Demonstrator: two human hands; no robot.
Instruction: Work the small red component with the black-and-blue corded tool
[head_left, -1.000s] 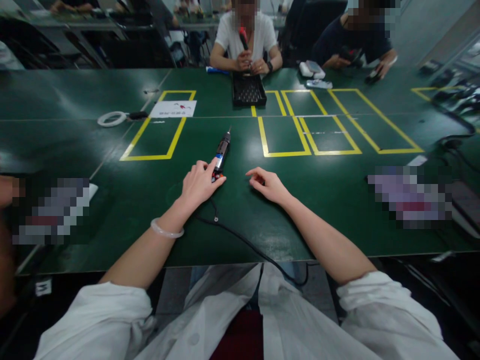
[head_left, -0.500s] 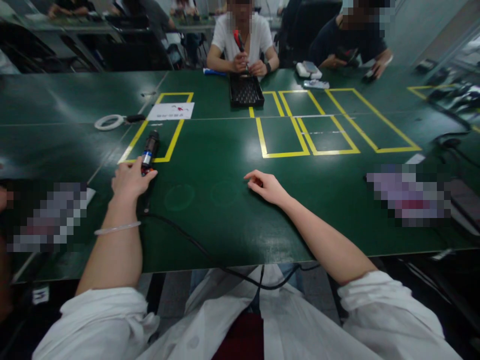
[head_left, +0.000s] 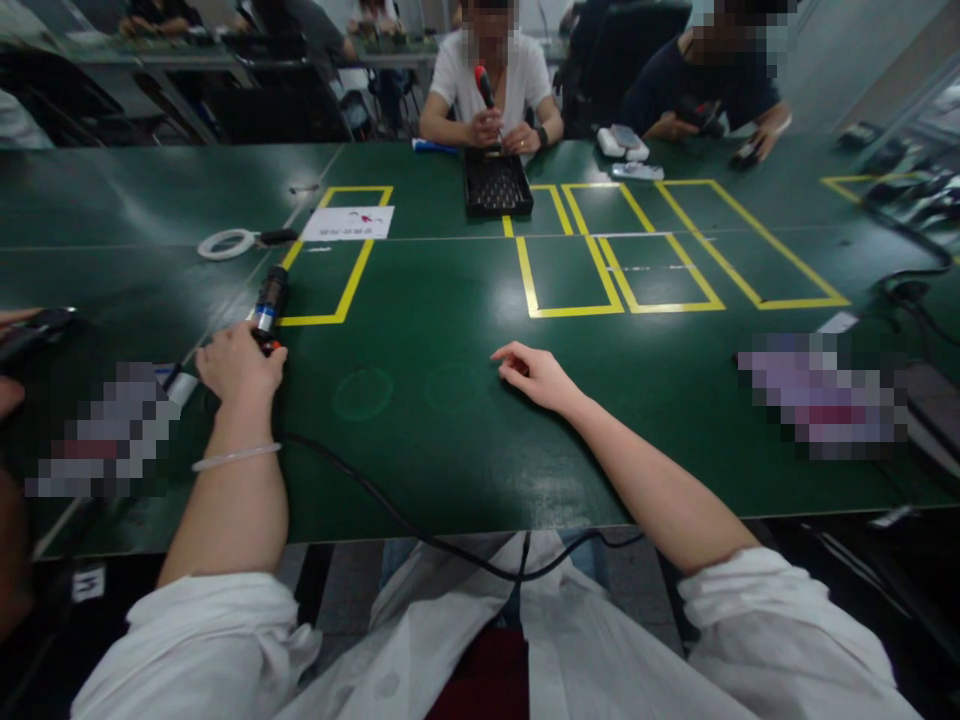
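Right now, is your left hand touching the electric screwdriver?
Touching. The head view shows the left hand closed over the rear end of the electric screwdriver, which lies on the green table; no gap shows between them.

Glossy green table [head_left: 450,450], black plastic-looking screwdriver [head_left: 268,300], white cloth sleeves [head_left: 202,650].

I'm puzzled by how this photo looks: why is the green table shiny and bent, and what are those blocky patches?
In the head view, pale glare patches sit on the green table beyond the right hand; its wide lens bows the table edges and yellow tape lines; the mosaic blocks are deliberate masking; the left hand and its screwdriver look fairly sharp.
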